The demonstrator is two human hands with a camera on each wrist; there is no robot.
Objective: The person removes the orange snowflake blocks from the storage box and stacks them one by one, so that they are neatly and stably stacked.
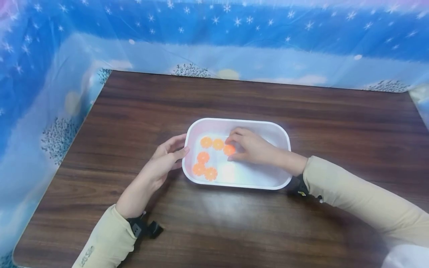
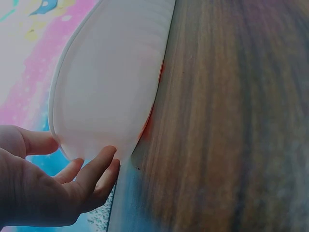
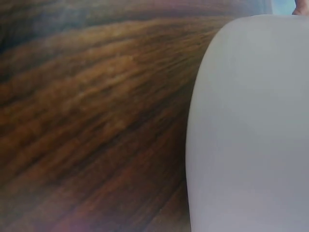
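Note:
A white rectangular tub (image 1: 258, 173) with rounded corners stands on the table. Inside, toward its left end, lie several small orange discs (image 1: 210, 174) with scalloped edges. My left hand (image 1: 162, 162) holds the tub's left end, thumb at the rim and fingers against the outer wall; the left wrist view shows this hand (image 2: 63, 188) from outside the tub (image 2: 106, 72). My right hand (image 1: 253, 146) reaches in over the right end, thumb and fingertips around one orange disc (image 1: 229, 150). In the right wrist view the tub's wall (image 3: 251, 125) hides this hand.
The dark wood-grain table (image 1: 140, 104) extends on all sides of the tub. A blue snowflake-patterned cloth (image 1: 207, 33) hangs behind it and along the left. Wrist straps with cameras (image 1: 145, 227) sit at both cuffs.

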